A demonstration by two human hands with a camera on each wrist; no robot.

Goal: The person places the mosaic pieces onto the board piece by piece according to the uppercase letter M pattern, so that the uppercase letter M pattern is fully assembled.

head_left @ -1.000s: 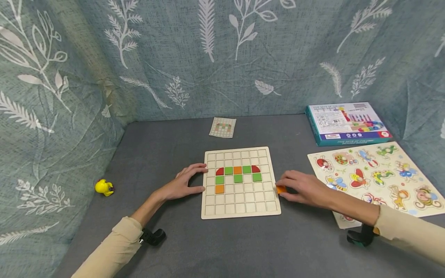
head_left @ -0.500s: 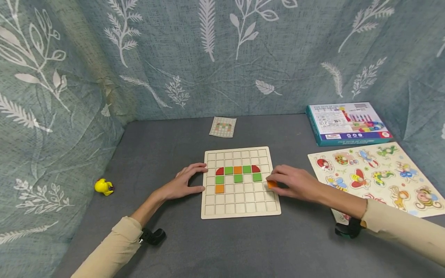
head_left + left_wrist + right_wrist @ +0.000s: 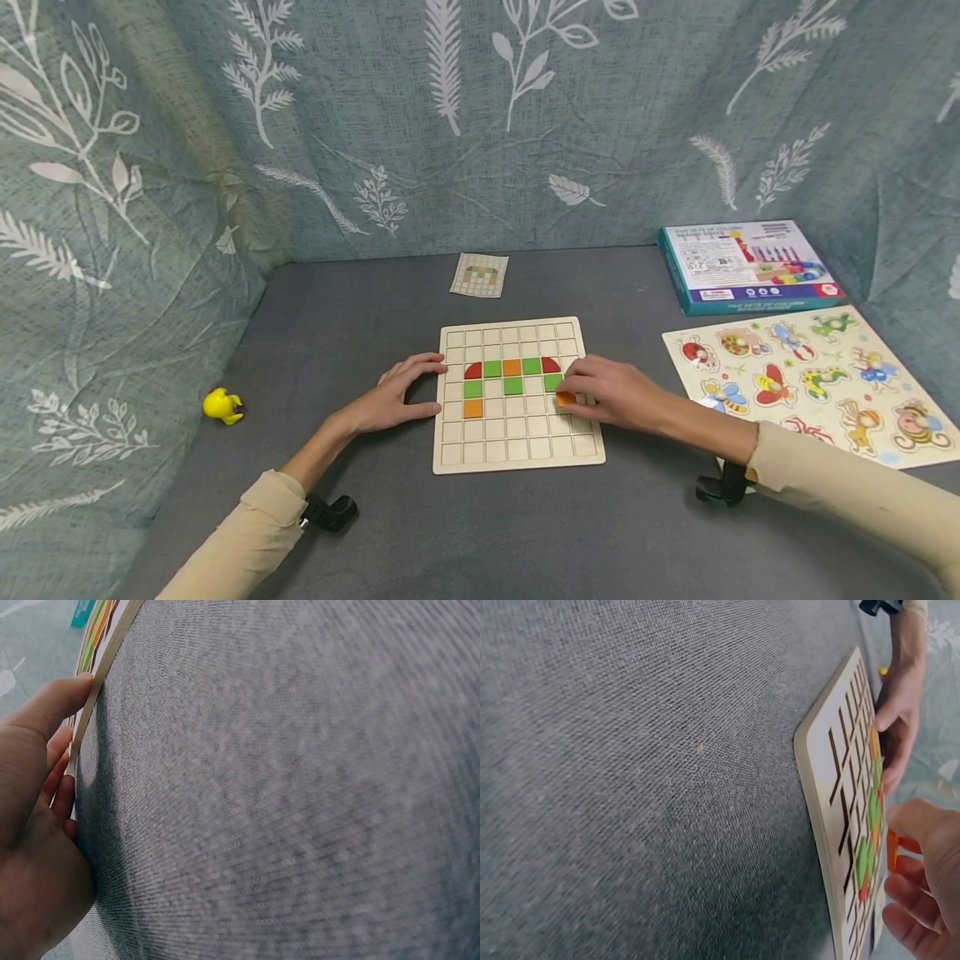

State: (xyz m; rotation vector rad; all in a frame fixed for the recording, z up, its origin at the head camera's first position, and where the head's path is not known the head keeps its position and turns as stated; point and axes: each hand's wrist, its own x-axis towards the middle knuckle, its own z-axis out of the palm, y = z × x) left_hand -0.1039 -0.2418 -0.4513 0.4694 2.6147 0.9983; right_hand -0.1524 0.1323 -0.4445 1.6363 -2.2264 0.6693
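A square wooden grid board (image 3: 517,450) lies flat in the middle of the table. Red, green and orange pieces sit in its cells, among them a green tile (image 3: 513,386) and an orange tile (image 3: 473,408) at the left. My left hand (image 3: 393,396) rests against the board's left edge, thumb and fingers spread and touching it. Between thumb and fingers my right hand (image 3: 618,396) pinches an orange square tile (image 3: 565,400) over the board's right side, just below the right-hand green tile (image 3: 552,382). In the right wrist view the held tile (image 3: 892,850) stands tilted, partly hidden by fingers.
A small pattern card (image 3: 479,276) lies behind the board. To the right are a wooden puzzle board with insects and animals (image 3: 757,367) and a flat box (image 3: 750,262). A yellow toy duck (image 3: 223,406) is at the left. Patterned curtain (image 3: 450,167) surrounds the table.
My right hand has moved left with the orange tile, from beside the board's right edge to over its right-hand cells. The left hand has stayed in place.
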